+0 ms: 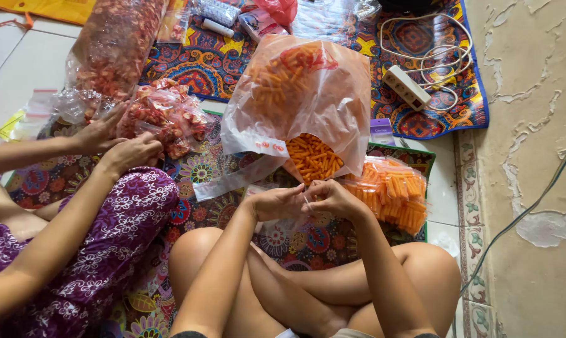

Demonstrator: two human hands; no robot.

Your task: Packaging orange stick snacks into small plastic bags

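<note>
A: How far along?
B: Big bag of orange snack sticks [298,103] at twelve o'clock is still fairly full; filled packets [392,194] lie at two

A: Hands?
B: Left hand [276,203] and right hand [336,199] pinch a small clear bag [305,201] together, centre

Just beyond the hands, a large clear bag of orange stick snacks [298,100] — filled small packets [392,194] to their right.
</note>
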